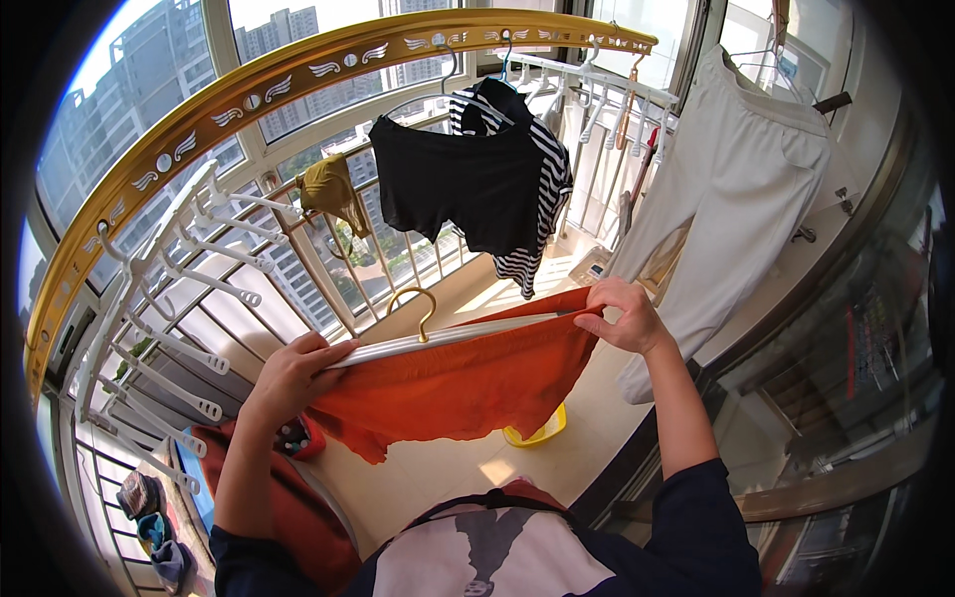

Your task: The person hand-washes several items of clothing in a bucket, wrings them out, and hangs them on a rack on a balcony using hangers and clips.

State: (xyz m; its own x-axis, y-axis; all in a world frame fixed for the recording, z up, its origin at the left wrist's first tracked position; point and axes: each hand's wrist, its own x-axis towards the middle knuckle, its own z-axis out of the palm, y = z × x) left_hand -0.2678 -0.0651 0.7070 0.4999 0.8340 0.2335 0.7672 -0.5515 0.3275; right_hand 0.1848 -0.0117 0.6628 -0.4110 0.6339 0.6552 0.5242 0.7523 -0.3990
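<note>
Orange-red cloth shorts (pixel 462 377) hang spread out between my two hands. A light metal-coloured hanger (pixel 425 339) with a gold hook runs along the inside of their waistband. My left hand (pixel 302 373) grips the hanger's left end together with the cloth. At the right, my right hand (pixel 625 313) pinches the waistband corner at the hanger's other end. Black shorts (pixel 462 183) on a hanger and a black-and-white striped garment (pixel 552 179) hang beyond them. Pale trousers (pixel 735 172) hang at the right, close to my right hand.
A gold drying rail (pixel 306 78) arches overhead. White multi-arm hangers (pixel 160 257) hang at the left, near an olive bra (pixel 328 190). Below are a yellow basin (pixel 548 429), socks (pixel 153 530) and a dark red cloth (pixel 298 515). Window railings stand ahead; glass panels flank the right.
</note>
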